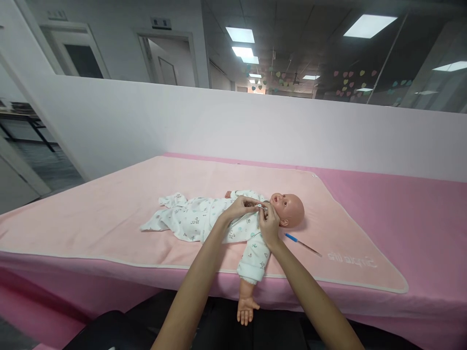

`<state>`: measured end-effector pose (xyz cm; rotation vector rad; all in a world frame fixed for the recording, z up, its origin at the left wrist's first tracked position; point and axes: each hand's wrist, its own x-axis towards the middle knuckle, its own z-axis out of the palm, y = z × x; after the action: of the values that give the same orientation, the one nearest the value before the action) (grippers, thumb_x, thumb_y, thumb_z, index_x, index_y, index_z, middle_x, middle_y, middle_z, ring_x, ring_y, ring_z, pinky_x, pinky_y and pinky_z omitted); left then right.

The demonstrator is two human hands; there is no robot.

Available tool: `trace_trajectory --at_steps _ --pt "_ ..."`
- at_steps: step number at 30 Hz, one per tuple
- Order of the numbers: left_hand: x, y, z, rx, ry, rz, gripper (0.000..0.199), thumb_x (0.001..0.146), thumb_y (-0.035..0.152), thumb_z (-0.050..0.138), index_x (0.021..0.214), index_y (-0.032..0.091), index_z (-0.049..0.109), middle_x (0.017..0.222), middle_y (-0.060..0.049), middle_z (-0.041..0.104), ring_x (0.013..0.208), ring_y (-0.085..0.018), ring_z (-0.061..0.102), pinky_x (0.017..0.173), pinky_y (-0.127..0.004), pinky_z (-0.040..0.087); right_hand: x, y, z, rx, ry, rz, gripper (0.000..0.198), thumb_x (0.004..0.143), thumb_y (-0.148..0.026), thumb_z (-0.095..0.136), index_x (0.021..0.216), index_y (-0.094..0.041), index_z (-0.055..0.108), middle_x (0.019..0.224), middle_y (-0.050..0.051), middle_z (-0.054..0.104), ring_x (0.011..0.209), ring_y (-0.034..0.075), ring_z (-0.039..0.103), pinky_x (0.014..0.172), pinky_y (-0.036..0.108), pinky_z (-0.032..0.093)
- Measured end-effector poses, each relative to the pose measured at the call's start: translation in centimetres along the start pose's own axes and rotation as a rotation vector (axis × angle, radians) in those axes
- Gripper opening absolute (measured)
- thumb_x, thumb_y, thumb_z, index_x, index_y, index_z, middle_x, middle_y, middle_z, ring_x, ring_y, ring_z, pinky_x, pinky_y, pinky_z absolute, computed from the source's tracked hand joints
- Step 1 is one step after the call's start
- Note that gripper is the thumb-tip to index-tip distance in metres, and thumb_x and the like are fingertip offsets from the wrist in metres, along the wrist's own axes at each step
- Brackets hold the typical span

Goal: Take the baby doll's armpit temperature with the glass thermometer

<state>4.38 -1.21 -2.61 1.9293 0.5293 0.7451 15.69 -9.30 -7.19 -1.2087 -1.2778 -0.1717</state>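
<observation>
Both hands (255, 214) pinching romper (204, 221) collar, doll (288, 210).

A blue-tipped pen (302, 244) lies on the pink blanket (109, 214) covering the table (419, 214)

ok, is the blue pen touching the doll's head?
Apart. Head view shows pink blanket between the pen and the doll's head.

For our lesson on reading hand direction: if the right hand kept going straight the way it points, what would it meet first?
The right hand points up and slightly left at the doll's collar. It would likely meet the left hand's fingertips first, though depth is unclear.
</observation>
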Motion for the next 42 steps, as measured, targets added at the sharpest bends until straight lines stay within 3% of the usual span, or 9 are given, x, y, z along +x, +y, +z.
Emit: trace_trajectory --at_steps 4,9,17,42 --pt "0.0 0.0 0.1 -0.020 -0.001 -0.017 0.039 0.067 0.040 0.067 0.093 0.010 0.069 0.070 -0.007 0.065 0.071 -0.018 0.057 0.065 -0.026 0.045 0.0 -0.1 0.0 0.002 -0.005 0.015 0.020 0.087 -0.022 0.038 0.094 -0.016 0.056 0.084 0.005 0.063 0.070 0.014 0.058 0.066 0.026 0.047" --pt "-0.1 0.4 0.1 -0.041 -0.060 -0.005 0.036 0.072 0.038 0.063 0.095 0.011 0.068 0.087 -0.009 0.067 0.087 -0.021 0.059 0.077 -0.030 0.045 0.1 -0.4 -0.1 0.013 0.020 -0.010 0.020 0.089 -0.022 0.037 0.093 -0.016 0.056 0.087 0.006 0.063 0.079 0.014 0.059 0.072 0.026 0.047" --pt "0.0 0.4 0.0 -0.016 -0.059 -0.003 0.034 0.072 0.039 0.062 0.092 0.012 0.068 0.085 -0.007 0.067 0.080 -0.017 0.057 0.071 -0.026 0.044 0.0 -0.2 0.0 -0.007 0.038 0.019 0.017 0.088 -0.023 0.037 0.082 -0.017 0.052 0.077 0.005 0.060 0.073 0.014 0.057 0.066 0.026 0.045" --pt "-0.1 0.8 0.2 -0.182 -0.097 -0.042 0.014 0.069 0.024 0.060 0.077 0.013 0.058 0.075 -0.001 0.055 0.073 -0.012 0.050 0.067 -0.023 0.037 0.1 -0.2 0.0 -0.008 0.028 -0.012 0.015 0.088 -0.021 0.039 0.085 -0.017 0.052 0.080 0.004 0.060 0.075 0.014 0.056 0.068 0.025 0.046"
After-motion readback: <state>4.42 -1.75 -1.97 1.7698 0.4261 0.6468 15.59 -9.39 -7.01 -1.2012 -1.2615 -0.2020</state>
